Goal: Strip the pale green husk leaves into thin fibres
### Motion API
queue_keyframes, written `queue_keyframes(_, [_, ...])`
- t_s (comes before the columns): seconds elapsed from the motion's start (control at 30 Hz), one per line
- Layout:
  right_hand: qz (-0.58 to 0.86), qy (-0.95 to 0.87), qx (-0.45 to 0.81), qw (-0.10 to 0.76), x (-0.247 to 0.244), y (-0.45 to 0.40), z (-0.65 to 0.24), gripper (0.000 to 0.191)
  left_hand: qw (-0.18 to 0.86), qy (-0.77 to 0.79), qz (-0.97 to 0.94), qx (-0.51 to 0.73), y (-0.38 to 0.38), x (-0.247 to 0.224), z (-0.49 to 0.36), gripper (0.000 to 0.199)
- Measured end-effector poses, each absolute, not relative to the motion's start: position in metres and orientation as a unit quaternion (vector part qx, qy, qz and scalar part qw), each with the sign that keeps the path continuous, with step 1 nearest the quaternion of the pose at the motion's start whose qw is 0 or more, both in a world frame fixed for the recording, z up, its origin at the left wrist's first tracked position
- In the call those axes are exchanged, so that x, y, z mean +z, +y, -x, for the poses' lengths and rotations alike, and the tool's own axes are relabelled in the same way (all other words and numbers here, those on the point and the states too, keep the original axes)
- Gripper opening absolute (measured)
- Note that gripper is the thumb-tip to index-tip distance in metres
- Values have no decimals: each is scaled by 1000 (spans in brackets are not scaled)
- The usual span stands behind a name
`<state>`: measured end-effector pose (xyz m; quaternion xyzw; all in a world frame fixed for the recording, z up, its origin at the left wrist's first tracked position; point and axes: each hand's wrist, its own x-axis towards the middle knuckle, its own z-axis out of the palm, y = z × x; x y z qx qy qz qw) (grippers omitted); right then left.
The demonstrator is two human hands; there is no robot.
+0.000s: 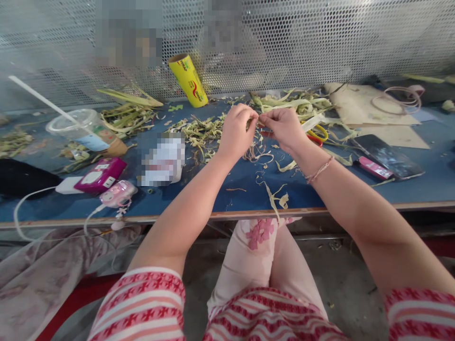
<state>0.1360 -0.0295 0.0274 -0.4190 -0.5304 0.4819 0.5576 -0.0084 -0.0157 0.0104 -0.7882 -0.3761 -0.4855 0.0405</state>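
Note:
My left hand and my right hand meet above the blue table, their fingertips pinched close together. What they hold between them is too small to make out. Below and left of my left hand lies a heap of small pale-green plant pieces. Thin curled strands lie under the hands. Behind my right hand is a pile of long green leaves and stalks. Yellow-and-red handled scissors rest beside my right wrist, partly hidden.
A yellow wrap tube leans by the perforated metal screen. On the left are a plastic cup, a purple box and a cabled pink case. At right lie cardboard and a dark phone.

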Motion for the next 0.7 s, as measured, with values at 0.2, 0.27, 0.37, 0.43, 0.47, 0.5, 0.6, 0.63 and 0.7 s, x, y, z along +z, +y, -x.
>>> queue_keyframes(0.2, [427,-498,497,568,25,-32,-129,18,33,-384,788,-480,-17,10,9,11])
queue_keyframes(0.27, [428,-491,498,572,24,-32,-127,18,27,-385,787,-482,-17,9,8,15])
queue_keyframes(0.37, [425,-490,500,574,21,-30,-125,17,15,-386,782,-489,-15,7,6,22])
queue_keyframes(0.43, [425,-489,504,572,18,-28,-124,16,15,-389,778,-493,-13,4,5,23])
queue_keyframes(0.47, [425,-486,507,571,17,-26,-124,16,18,-389,777,-495,-11,2,5,22])
queue_keyframes(0.5, [425,-484,510,569,15,-25,-123,16,22,-390,776,-496,-9,0,4,21])
queue_keyframes(0.6, [423,-478,524,564,11,-21,-121,15,35,-390,773,-500,-2,-6,4,17])
queue_keyframes(0.63, [423,-469,531,565,10,-21,-120,14,36,-391,770,-502,0,-8,4,16])
queue_keyframes(0.7, [420,-444,545,574,9,-21,-118,14,34,-393,765,-508,3,-11,3,16])
